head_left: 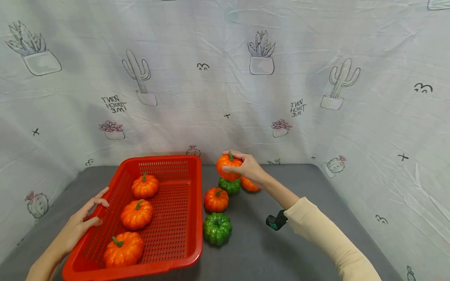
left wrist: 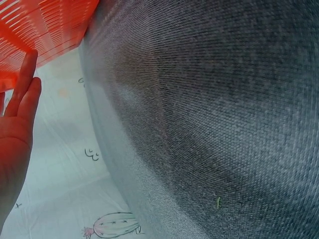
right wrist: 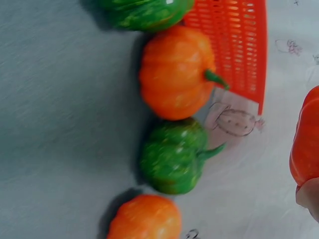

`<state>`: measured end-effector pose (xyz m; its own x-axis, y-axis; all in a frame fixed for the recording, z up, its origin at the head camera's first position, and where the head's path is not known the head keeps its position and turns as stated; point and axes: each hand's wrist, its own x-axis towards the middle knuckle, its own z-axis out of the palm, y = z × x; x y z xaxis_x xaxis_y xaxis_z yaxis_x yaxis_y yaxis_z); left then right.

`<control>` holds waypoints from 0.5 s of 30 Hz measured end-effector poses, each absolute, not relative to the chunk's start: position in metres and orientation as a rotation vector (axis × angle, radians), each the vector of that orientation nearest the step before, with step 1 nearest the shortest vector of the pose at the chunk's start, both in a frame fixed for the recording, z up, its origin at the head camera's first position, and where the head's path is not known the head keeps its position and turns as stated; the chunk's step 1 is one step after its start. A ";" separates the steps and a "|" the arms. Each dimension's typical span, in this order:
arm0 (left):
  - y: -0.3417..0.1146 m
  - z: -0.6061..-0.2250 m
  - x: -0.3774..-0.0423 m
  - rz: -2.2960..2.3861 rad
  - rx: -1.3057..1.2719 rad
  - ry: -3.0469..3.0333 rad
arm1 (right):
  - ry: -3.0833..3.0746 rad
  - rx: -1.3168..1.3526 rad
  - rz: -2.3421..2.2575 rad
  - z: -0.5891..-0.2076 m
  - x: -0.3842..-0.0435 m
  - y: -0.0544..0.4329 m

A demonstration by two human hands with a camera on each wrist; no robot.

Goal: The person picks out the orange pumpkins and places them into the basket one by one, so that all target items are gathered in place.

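My right hand (head_left: 242, 166) holds an orange mini pumpkin (head_left: 225, 162) raised above the table, thumb and fingers on its sides. Part of this pumpkin (right wrist: 306, 142) shows at the right edge of the right wrist view. My left hand (head_left: 79, 224) holds the left rim of a red plastic basket (head_left: 198, 210). In the left wrist view, fingers (left wrist: 30, 94) lie along the basket's outer side. Inside the basket are three orange pumpkins, the far one (head_left: 145, 186), the middle one (head_left: 137, 214) and the near one (head_left: 124, 249), in a row along the left.
Right of the basket sit a near green pumpkin (head_left: 217, 229), an orange one (head_left: 216, 200), another green one (head_left: 229, 185) and an orange one (head_left: 249, 184) partly behind my right hand. A grey cloth (head_left: 267, 249) covers the table. A patterned curtain (head_left: 225, 89) hangs behind.
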<state>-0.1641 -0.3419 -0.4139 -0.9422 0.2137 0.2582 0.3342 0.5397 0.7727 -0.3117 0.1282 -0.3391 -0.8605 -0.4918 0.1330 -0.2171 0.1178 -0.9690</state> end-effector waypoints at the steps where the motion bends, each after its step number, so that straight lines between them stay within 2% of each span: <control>1: -0.342 -0.415 -0.164 -1.357 -0.471 -2.638 | 2.175 -0.705 -1.816 -0.338 -0.312 0.123; 15: -0.340 -0.411 -0.163 -1.268 -0.426 -2.675 | 2.077 -0.896 -1.802 -0.325 -0.322 0.068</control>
<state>-0.1632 -0.3400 -0.4113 -0.9483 0.1896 0.2544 0.3170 0.6021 0.7328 -0.3216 0.0684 -0.3254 -0.7798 -0.5924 0.2025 -0.2841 0.0466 -0.9577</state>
